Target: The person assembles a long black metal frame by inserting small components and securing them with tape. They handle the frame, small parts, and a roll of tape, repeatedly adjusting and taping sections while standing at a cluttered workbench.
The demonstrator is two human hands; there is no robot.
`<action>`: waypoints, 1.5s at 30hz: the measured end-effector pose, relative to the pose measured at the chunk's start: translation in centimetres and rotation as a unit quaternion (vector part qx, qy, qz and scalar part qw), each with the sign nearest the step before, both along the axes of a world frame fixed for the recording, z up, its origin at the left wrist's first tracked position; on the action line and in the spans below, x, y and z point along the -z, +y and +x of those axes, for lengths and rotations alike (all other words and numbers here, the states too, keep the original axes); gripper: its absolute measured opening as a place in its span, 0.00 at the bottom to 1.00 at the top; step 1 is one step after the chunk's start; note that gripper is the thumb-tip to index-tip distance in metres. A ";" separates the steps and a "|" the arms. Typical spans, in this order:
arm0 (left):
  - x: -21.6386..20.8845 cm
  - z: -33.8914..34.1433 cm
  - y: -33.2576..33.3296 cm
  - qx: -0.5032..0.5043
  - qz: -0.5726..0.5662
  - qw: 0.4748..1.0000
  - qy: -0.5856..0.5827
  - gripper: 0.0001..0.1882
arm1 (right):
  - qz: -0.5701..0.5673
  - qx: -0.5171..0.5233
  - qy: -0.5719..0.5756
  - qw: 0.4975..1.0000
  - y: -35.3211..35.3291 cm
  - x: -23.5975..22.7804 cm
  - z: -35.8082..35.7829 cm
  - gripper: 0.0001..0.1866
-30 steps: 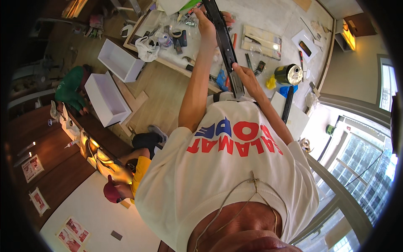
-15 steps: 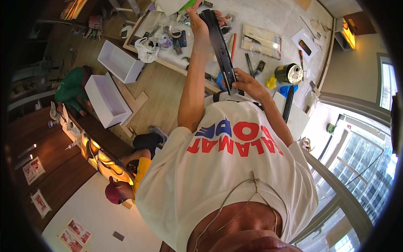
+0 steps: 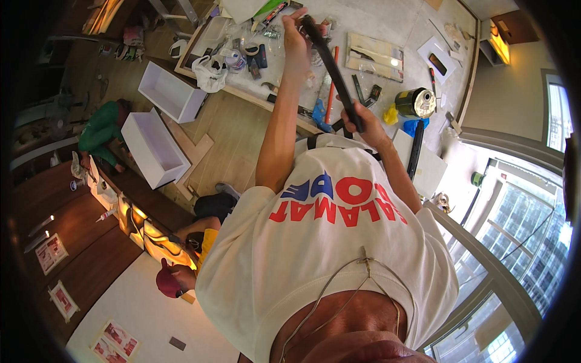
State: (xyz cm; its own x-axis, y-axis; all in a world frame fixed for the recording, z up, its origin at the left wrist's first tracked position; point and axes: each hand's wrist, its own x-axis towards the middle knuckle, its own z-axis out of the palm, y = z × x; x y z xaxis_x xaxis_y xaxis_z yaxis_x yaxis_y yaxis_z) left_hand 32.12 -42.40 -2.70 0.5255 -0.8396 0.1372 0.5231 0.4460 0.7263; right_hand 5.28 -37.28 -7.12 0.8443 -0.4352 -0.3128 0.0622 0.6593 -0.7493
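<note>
A long black drawer slide (image 3: 334, 71) is held between my two hands over the near edge of the worktable, its narrow side turned up. My left hand (image 3: 295, 39) is closed around the far end; some of its fingers are hidden behind the slide. Around the near end, close to my waist, my right hand (image 3: 369, 125) is closed with the thumb side showing. Another black drawer slide (image 3: 416, 148) lies to the right of my right forearm. A red stick (image 3: 331, 100) and a blue plastic piece (image 3: 321, 115) lie just beneath the held slide.
On the worktable (image 3: 417, 27) stand an open can (image 3: 416, 103), a phone (image 3: 437, 64), a flat clear package (image 3: 375, 57) and a white plastic bag (image 3: 210, 74). White drawer boxes (image 3: 156, 148) sit on the floor at left. Two co-workers, in green (image 3: 100, 134) and yellow (image 3: 209, 242), are to the left.
The drawer slide has rolled from its broad face to its narrow edge. Its near end has shifted slightly right and away from my waist, along with my right hand.
</note>
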 end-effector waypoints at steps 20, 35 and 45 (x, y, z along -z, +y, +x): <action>5.3 -5.3 2.2 0.132 0.121 0.984 -0.022 0.34 | -0.159 0.176 0.202 0.950 6.0 -2.3 -1.4 0.31; 5.6 -1.5 2.1 0.165 0.212 0.949 -0.166 0.30 | -0.241 0.194 0.173 0.935 6.4 0.8 1.8 0.21; 3.0 -2.6 2.5 0.113 0.243 0.945 -0.186 0.28 | -0.248 0.088 0.193 0.945 3.5 0.0 0.4 0.22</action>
